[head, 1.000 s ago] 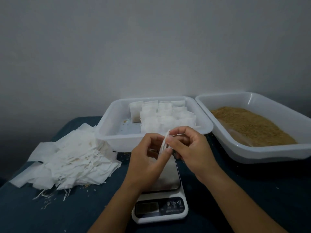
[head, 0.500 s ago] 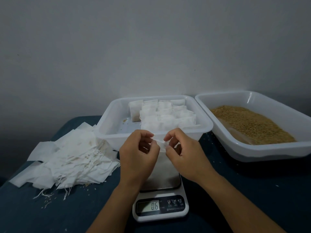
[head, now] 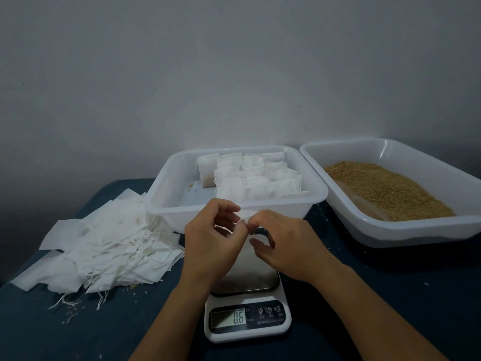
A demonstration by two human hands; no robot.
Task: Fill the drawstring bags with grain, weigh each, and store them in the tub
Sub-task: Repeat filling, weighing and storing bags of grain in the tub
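Plain grey wall (head: 234, 61), dark blue tabletop (head: 390, 295)

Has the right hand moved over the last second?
Yes. The right hand has spread rightward from the left hand over the scale, opening the bag.

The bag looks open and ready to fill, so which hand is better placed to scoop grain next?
The right hand, probably. The tray of grain lies on its side, beside the scale. The left hand could keep pinching the empty bag open; the bag pile is on its side.

One head cam, looks fwd & down, close over scale (head: 247, 303), wall behind, no 2nd view
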